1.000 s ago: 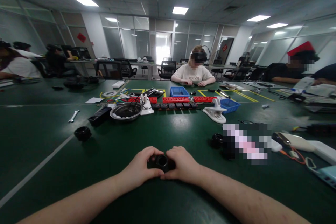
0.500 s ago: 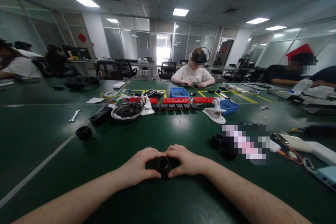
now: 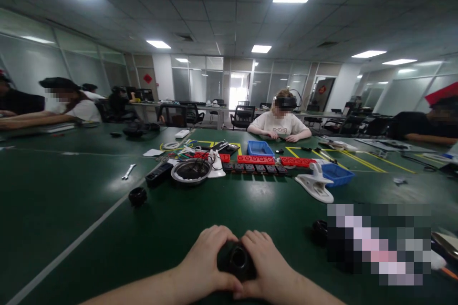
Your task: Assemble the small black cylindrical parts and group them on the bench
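Both of my hands are wrapped round a small black round part with a hole in its middle (image 3: 236,259), low in the head view over the green table (image 3: 89,209). My left hand (image 3: 205,259) grips its left side with curled fingers. My right hand (image 3: 266,264) grips its right side, fingers curled over the top. The part's underside is hidden by my hands.
Another black round part (image 3: 138,196) lies to the left and one more (image 3: 319,231) to the right. Further back are a metal bowl (image 3: 190,171), red and black strips (image 3: 257,164), blue bins (image 3: 260,148), a white clamp (image 3: 315,186) and a wrench (image 3: 128,171). People sit around the table.
The camera has tilted up and shifted, so my hands sit lower in view. My hands closed more tightly round the black part, which is tipped more toward me.
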The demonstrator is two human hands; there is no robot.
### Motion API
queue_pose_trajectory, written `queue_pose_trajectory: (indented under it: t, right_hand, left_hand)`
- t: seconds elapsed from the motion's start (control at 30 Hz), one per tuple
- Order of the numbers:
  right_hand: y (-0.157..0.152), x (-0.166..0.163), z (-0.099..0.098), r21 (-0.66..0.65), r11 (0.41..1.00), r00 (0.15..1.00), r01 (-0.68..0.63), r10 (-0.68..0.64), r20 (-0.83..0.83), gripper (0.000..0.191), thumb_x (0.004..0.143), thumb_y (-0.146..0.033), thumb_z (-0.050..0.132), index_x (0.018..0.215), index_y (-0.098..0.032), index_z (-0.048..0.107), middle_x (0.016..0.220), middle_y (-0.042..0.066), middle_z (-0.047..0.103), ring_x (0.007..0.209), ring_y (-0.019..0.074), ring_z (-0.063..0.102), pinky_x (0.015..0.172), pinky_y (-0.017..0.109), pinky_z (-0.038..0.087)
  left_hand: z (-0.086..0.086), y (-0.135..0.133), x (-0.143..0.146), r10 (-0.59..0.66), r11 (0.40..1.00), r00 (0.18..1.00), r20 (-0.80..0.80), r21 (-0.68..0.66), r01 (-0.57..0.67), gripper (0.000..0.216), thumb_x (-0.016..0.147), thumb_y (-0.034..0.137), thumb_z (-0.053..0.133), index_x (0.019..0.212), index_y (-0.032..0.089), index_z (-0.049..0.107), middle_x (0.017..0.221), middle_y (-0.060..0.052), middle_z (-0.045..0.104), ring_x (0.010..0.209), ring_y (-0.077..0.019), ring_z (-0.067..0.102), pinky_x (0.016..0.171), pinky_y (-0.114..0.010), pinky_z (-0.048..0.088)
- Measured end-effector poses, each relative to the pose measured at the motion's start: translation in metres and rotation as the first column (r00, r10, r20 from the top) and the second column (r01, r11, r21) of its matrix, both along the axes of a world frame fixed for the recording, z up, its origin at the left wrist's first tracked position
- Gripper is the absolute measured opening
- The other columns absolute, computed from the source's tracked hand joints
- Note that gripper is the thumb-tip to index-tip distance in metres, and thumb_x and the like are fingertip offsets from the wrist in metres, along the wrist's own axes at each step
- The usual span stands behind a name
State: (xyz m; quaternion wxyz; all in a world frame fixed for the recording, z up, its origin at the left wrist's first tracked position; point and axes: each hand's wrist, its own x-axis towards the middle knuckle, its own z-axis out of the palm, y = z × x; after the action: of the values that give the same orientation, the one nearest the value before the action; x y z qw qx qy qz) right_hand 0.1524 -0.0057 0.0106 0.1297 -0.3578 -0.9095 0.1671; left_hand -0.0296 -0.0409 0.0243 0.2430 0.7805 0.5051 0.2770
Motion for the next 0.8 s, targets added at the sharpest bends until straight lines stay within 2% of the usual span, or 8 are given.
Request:
queue_pose_trajectory:
  t: [0.1,0.2,0.27,0.33,0.43,0.53,0.67,0.8]
  right_hand:
    - [0.004,0.007,0.014,-0.164,0.977,0.990,-0.138,0.142,0.012,0.075,0.051,-0.051,0.071,0.115,-0.019,0.047,0.106,0.008,0.050,0.094,0.0257,0.045,0.082,0.038,0.034]
    - [0.008,0.011,0.021,-0.254,0.952,0.981,-0.173,0.188,0.039,0.055,0.058,-0.038,0.071,0.108,-0.022,0.053,0.104,0.005,0.050,0.096,0.0241,0.044,0.082,0.035,0.034]
    - [0.011,0.010,0.017,-0.235,0.954,0.980,-0.186,0.197,0.023,0.041,0.058,-0.035,0.073,0.094,-0.021,0.059,0.094,0.002,0.053,0.091,0.0218,0.046,0.079,0.033,0.034]
    - [0.012,0.009,0.008,-0.182,0.963,0.980,-0.197,0.198,-0.011,0.036,0.056,-0.039,0.074,0.082,-0.019,0.059,0.083,0.000,0.054,0.083,0.0191,0.047,0.076,0.031,0.034]
    - [0.008,0.006,-0.003,-0.097,0.986,0.991,-0.135,0.132,-0.030,0.042,0.054,-0.051,0.071,0.075,-0.018,0.055,0.074,-0.001,0.053,0.074,0.0166,0.046,0.068,0.028,0.033]
    - [0.000,0.001,-0.004,0.007,1.000,1.000,-0.010,0.010,0.018,0.053,0.050,-0.062,0.067,0.072,-0.016,0.052,0.071,0.000,0.052,0.067,0.0157,0.044,0.061,0.027,0.032]
    - [-0.008,-0.001,0.006,0.107,0.994,0.998,0.002,-0.009,0.065,0.063,0.048,-0.071,0.060,0.078,-0.016,0.054,0.074,0.003,0.055,0.069,0.0184,0.047,0.065,0.031,0.034]
    - [-0.005,0.009,0.017,0.011,0.988,0.987,-0.152,0.151,0.058,0.070,0.052,-0.065,0.063,0.101,-0.017,0.053,0.088,0.005,0.057,0.079,0.0207,0.050,0.073,0.033,0.036]
  left_hand:
    - [0.010,0.003,-0.011,-0.206,0.979,0.978,0.045,0.007,0.206,0.064,0.057,0.041,0.073,0.115,0.024,0.050,0.106,-0.004,0.056,0.096,-0.0227,0.049,0.085,-0.034,0.037]
    - [0.014,0.003,-0.017,-0.301,0.953,0.951,0.077,-0.015,0.303,0.047,0.067,0.035,0.068,0.111,0.028,0.054,0.101,-0.001,0.057,0.094,-0.0189,0.051,0.083,-0.029,0.039]
    - [0.013,0.002,-0.016,-0.262,0.963,0.960,0.094,-0.035,0.266,0.044,0.064,0.033,0.071,0.105,0.027,0.057,0.098,-0.001,0.057,0.092,-0.0185,0.051,0.081,-0.028,0.039]
    - [0.009,-0.001,-0.012,-0.206,0.974,0.973,0.108,-0.076,0.215,0.045,0.058,0.030,0.075,0.099,0.024,0.059,0.095,0.000,0.056,0.088,-0.0183,0.050,0.075,-0.027,0.040]
    - [0.002,-0.005,-0.003,-0.096,0.979,0.989,0.110,-0.169,0.114,0.044,0.054,0.027,0.077,0.092,0.020,0.057,0.087,0.000,0.053,0.077,-0.0166,0.049,0.064,-0.024,0.040]
    - [-0.005,-0.008,0.005,0.028,0.980,0.996,0.085,-0.198,-0.010,0.039,0.055,0.023,0.074,0.088,0.018,0.054,0.083,0.001,0.052,0.073,-0.0158,0.048,0.061,-0.024,0.039]
    - [-0.008,-0.010,0.007,0.057,0.989,0.995,0.087,-0.138,-0.045,0.040,0.057,0.022,0.072,0.092,0.019,0.053,0.090,-0.002,0.053,0.084,-0.0200,0.050,0.073,-0.031,0.042]
    - [-0.001,-0.006,-0.003,-0.065,0.993,0.992,0.108,-0.095,0.075,0.066,0.055,0.031,0.075,0.114,0.025,0.047,0.119,-0.007,0.044,0.110,-0.0276,0.039,0.093,-0.042,0.033]
